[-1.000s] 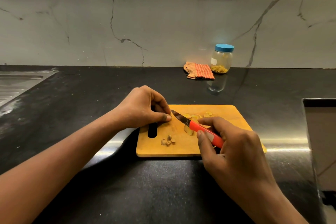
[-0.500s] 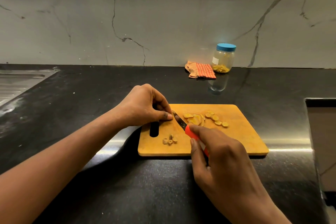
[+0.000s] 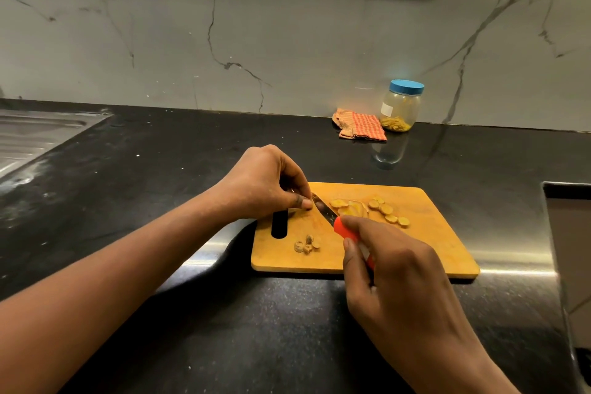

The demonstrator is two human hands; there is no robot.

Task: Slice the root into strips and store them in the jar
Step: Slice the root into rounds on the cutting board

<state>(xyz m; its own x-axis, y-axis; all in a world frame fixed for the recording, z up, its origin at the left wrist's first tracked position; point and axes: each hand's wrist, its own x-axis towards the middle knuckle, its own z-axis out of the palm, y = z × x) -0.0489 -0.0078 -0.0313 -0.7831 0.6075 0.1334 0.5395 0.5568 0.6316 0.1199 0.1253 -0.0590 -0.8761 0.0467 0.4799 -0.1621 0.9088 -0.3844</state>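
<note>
Black stone surface (image 3: 198,329) fills the view, with a wide dark band between the person and the wooden cutting board (image 3: 441,253) at 12 o'clock. The right hand (image 3: 396,281), its arm from 5 o'clock, crosses the board's near edge with fingers wrapped around the orange handle of a knife (image 3: 326,213). The blade angles toward 11 o'clock. The left hand (image 3: 262,185), its arm from 8 o'clock, has curled fingers pinching the root (image 3: 295,210) down on the board just beside the blade tip. Most of the root is hidden under the fingers.

Round slices (image 3: 385,209) lie at the blade's 2 o'clock, and end scraps (image 3: 307,246) at its 6 o'clock, near the board's slot. A steel-rimmed recess (image 3: 566,233) sits near the board's right edge at 3 o'clock. A steel drainboard (image 3: 35,137) is well apart at 10 o'clock. At 1 o'clock, against the marble wall (image 3: 256,25), the jar (image 3: 401,105) stands lidded in blue with yellow pieces at its bottom. It is just beside a checked cloth (image 3: 359,126) and well apart from the board.
</note>
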